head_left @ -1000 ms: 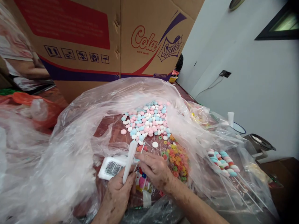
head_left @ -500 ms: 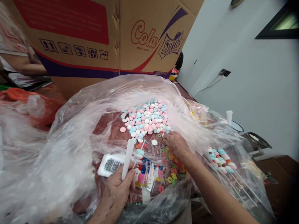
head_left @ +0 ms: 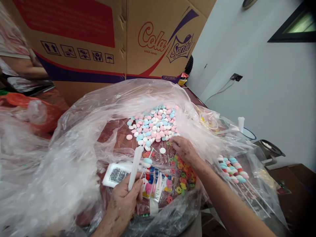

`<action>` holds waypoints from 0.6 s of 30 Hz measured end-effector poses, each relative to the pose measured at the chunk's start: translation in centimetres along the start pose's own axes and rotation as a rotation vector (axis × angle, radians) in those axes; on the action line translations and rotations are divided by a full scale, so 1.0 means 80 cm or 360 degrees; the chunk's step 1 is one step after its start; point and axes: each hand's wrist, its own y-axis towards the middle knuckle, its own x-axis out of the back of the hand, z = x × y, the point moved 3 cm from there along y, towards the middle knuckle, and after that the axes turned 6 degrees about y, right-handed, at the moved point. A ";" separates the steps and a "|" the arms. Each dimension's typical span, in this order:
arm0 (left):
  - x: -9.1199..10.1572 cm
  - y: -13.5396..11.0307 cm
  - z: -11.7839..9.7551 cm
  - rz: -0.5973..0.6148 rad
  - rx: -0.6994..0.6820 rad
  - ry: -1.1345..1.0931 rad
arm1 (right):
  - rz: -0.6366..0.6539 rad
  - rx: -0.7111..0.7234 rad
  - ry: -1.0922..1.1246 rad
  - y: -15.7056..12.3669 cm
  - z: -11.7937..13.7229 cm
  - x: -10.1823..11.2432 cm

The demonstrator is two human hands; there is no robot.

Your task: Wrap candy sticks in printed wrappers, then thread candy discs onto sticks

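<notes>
My left hand (head_left: 123, 204) grips a white stick (head_left: 134, 168) upright, with a blue candy disc (head_left: 147, 161) on a thin stick beside it. My right hand (head_left: 184, 149) reaches into the candy, fingers curled at the near edge of a heap of pink, blue and white disc candies (head_left: 154, 126). Small coloured ring candies (head_left: 184, 174) lie under and around that wrist. All of it rests on a big clear plastic sheet (head_left: 74, 154). A stack of printed wrappers (head_left: 156, 182) and a white QR-code label (head_left: 116, 174) lie by my left hand.
A large Cola Sprite cardboard box (head_left: 118, 42) stands behind the sheet. Finished candy skewers (head_left: 233, 171) lie at the right. A white roll (head_left: 240, 123), a bowl and a metal dish (head_left: 271, 149) sit by the grey wall. Another person's arm (head_left: 22, 69) shows far left.
My right hand left the stick by my left hand and reached forward to the near edge of the disc candy heap. The left hand stayed in place with the white stick.
</notes>
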 end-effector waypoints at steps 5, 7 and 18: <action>0.000 -0.003 -0.001 0.0009 0.0011 -0.0063 | 0.0067 0.0055 -0.0001 0.013 0.004 -0.004; 0.000 -0.004 -0.003 0.0029 0.0020 -0.0079 | 0.0096 0.0059 -0.0046 0.015 0.003 -0.006; 0.002 -0.004 -0.005 0.0101 0.0023 -0.0093 | 0.0155 -0.0059 -0.0395 -0.001 0.005 -0.013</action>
